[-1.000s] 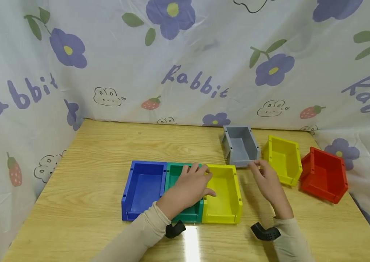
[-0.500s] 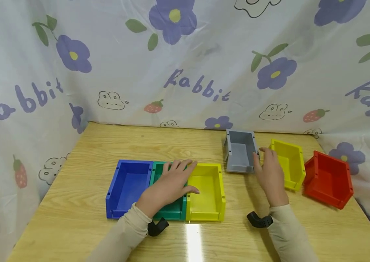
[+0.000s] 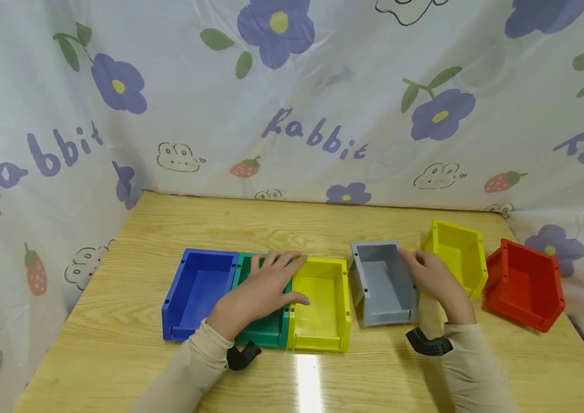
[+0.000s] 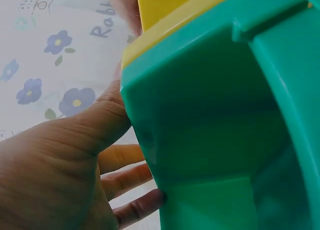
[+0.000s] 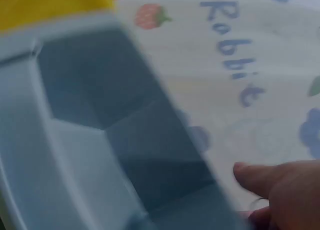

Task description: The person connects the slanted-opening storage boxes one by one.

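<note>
In the head view the left hand (image 3: 256, 295) lies over the green bin (image 3: 266, 330), fingers spread toward its back rim and thumb over the yellow bin (image 3: 320, 344) beside it. The left wrist view shows fingers (image 4: 132, 207) touching the green bin's (image 4: 210, 205) edge. The right hand (image 3: 439, 281) is at the back right corner of the grey bin (image 3: 385, 315), just right of the joined row. In the right wrist view the thumb (image 5: 255, 176) stands apart from the grey bin (image 5: 160, 165); the other fingers are mostly out of view.
A blue bin (image 3: 201, 292) adjoins the green one on the left. Behind and right of the right hand stand another yellow bin (image 3: 457, 252) and a red bin (image 3: 524, 287). A patterned curtain (image 3: 292, 160) hangs behind the wooden table (image 3: 116, 344).
The grey bin has come forward from the back of the table, closer to the row, with the right hand at its corner. The left hand stays over the green bin.
</note>
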The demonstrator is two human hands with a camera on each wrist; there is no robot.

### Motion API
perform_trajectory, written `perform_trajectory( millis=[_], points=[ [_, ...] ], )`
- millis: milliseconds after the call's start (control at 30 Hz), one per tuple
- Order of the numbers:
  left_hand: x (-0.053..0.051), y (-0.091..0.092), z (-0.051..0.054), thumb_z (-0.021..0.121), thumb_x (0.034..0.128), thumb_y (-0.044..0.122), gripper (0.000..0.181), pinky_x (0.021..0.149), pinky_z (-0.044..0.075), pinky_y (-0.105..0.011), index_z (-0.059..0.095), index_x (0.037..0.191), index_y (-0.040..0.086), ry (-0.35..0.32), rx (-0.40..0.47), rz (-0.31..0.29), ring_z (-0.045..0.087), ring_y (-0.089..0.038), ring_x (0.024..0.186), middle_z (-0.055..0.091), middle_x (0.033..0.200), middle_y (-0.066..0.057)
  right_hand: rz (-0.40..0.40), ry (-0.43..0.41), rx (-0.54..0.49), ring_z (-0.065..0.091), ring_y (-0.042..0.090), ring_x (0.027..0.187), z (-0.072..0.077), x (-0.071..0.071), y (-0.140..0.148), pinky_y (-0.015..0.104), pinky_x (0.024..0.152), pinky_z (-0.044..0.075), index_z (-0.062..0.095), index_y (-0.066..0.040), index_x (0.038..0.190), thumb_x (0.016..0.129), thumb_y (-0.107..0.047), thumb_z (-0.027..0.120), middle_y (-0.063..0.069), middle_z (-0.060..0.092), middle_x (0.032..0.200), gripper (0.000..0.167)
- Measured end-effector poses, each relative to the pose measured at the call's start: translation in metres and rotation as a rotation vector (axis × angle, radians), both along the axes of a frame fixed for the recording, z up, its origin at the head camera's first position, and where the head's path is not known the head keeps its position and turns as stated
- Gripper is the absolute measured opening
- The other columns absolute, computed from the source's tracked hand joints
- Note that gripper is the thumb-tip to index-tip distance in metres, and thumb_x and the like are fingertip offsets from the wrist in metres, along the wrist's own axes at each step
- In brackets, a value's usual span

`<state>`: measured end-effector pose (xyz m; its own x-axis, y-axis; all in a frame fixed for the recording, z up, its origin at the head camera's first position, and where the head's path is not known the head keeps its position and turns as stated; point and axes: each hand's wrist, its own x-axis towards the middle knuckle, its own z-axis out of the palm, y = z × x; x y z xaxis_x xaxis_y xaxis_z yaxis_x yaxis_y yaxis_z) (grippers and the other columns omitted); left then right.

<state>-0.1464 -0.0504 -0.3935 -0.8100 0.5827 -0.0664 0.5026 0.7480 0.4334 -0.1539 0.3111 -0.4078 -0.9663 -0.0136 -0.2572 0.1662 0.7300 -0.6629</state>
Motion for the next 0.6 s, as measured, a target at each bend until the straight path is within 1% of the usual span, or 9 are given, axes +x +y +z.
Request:
perform_trajectory(
  millis=[67, 133, 200, 267, 333, 367, 433, 533, 600],
  points=[
    [-0.002, 0.001, 0.002, 0.072, 0.0949, 0.046, 0.080, 0.111, 0.023, -0.064, 0.040, 0.161, 0.014, 0.000, -0.004, 0.011, 0.038, -0.037, 0.138, 0.041, 0.163, -0.009, 0.000, -0.038, -0.122, 0.041, 0.014, 0.058, -0.006, -0.004, 0.001, 0.028, 0.056, 0.036, 0.060, 0.001, 0.101, 0.109, -0.054, 0.045, -0.003, 0.039, 0.066, 0.057],
    [-0.002, 0.002, 0.001, 0.071, 0.0951, 0.047, 0.081, 0.111, 0.023, -0.064, 0.039, 0.162, 0.014, -0.010, -0.011, 0.024, 0.038, -0.037, 0.139, 0.041, 0.164, -0.010, 0.020, -0.092, -0.235, 0.038, 0.010, 0.055, -0.010, -0.004, 0.004, 0.026, 0.053, 0.036, 0.061, 0.004, 0.108, 0.110, -0.051, 0.045, -0.006, 0.035, 0.063, 0.057],
    [0.000, 0.002, -0.001, 0.070, 0.0956, 0.048, 0.082, 0.111, 0.023, -0.064, 0.037, 0.163, 0.014, -0.021, -0.019, 0.033, 0.038, -0.037, 0.139, 0.040, 0.164, -0.010, 0.034, -0.127, -0.322, 0.048, 0.008, 0.056, -0.011, 0.000, 0.009, 0.024, 0.054, 0.044, 0.061, 0.007, 0.123, 0.112, -0.047, 0.043, -0.006, 0.046, 0.066, 0.058],
    [0.000, 0.002, -0.004, 0.070, 0.0957, 0.049, 0.083, 0.111, 0.024, -0.064, 0.037, 0.163, 0.013, -0.014, -0.025, 0.043, 0.037, -0.037, 0.140, 0.039, 0.164, -0.011, 0.048, -0.142, -0.386, 0.060, 0.009, 0.068, -0.008, 0.004, 0.013, 0.026, 0.062, 0.053, 0.054, 0.012, 0.135, 0.113, -0.045, 0.039, -0.001, 0.059, 0.078, 0.063],
    [-0.001, 0.001, -0.004, 0.069, 0.0955, 0.051, 0.084, 0.112, 0.025, -0.064, 0.037, 0.163, 0.012, 0.006, -0.041, 0.058, 0.036, -0.039, 0.141, 0.037, 0.165, -0.012, 0.065, -0.143, -0.439, 0.068, 0.013, 0.083, -0.003, 0.008, 0.015, 0.031, 0.072, 0.060, 0.045, 0.015, 0.146, 0.114, -0.044, 0.036, 0.008, 0.069, 0.098, 0.067],
    [-0.001, 0.001, -0.004, 0.069, 0.0954, 0.052, 0.085, 0.112, 0.026, -0.064, 0.037, 0.163, 0.012, 0.018, -0.047, 0.068, 0.035, -0.040, 0.142, 0.036, 0.165, -0.013, 0.079, -0.143, -0.467, 0.070, 0.014, 0.090, 0.000, 0.008, 0.014, 0.032, 0.077, 0.061, 0.041, 0.016, 0.149, 0.114, -0.043, 0.035, 0.012, 0.070, 0.108, 0.069],
    [-0.003, 0.000, -0.003, 0.069, 0.0950, 0.053, 0.085, 0.112, 0.027, -0.064, 0.038, 0.162, 0.011, 0.044, -0.063, 0.090, 0.034, -0.042, 0.143, 0.036, 0.164, -0.015, 0.099, -0.144, -0.502, 0.070, 0.015, 0.095, 0.005, 0.009, 0.012, 0.033, 0.081, 0.061, 0.038, 0.017, 0.151, 0.114, -0.044, 0.036, 0.017, 0.069, 0.117, 0.071],
    [-0.006, 0.000, 0.000, 0.069, 0.0947, 0.054, 0.085, 0.112, 0.027, -0.065, 0.040, 0.162, 0.010, 0.065, -0.081, 0.111, 0.034, -0.044, 0.143, 0.037, 0.162, -0.017, 0.127, -0.134, -0.516, 0.069, 0.015, 0.099, 0.012, 0.009, 0.006, 0.032, 0.084, 0.061, 0.036, 0.017, 0.153, 0.114, -0.043, 0.036, 0.022, 0.066, 0.125, 0.071],
    [-0.008, 0.000, 0.001, 0.069, 0.0948, 0.054, 0.084, 0.112, 0.028, -0.065, 0.041, 0.161, 0.010, 0.074, -0.083, 0.116, 0.034, -0.044, 0.142, 0.038, 0.161, -0.017, 0.124, -0.124, -0.511, 0.069, 0.015, 0.099, 0.014, 0.008, 0.003, 0.032, 0.084, 0.060, 0.036, 0.016, 0.153, 0.114, -0.044, 0.035, 0.025, 0.065, 0.126, 0.071]
  ],
)
